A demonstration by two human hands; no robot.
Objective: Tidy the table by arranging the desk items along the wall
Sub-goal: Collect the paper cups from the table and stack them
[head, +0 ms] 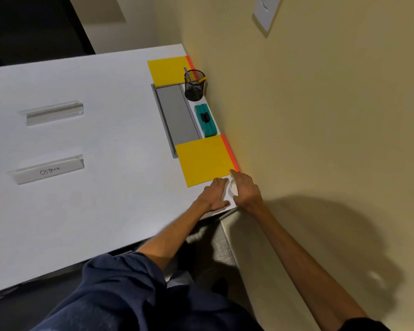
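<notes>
My left hand lies flat on the counter; my right hand cups a small white round item. Best slid snug to the wall, beside the yellow pad.

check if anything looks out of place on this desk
Yes. The far clear holder and the OSTRICH holder sit out on the open table, well away from the wall. The far yellow pad, pen cup, teal eraser and near yellow pad line it.
</notes>
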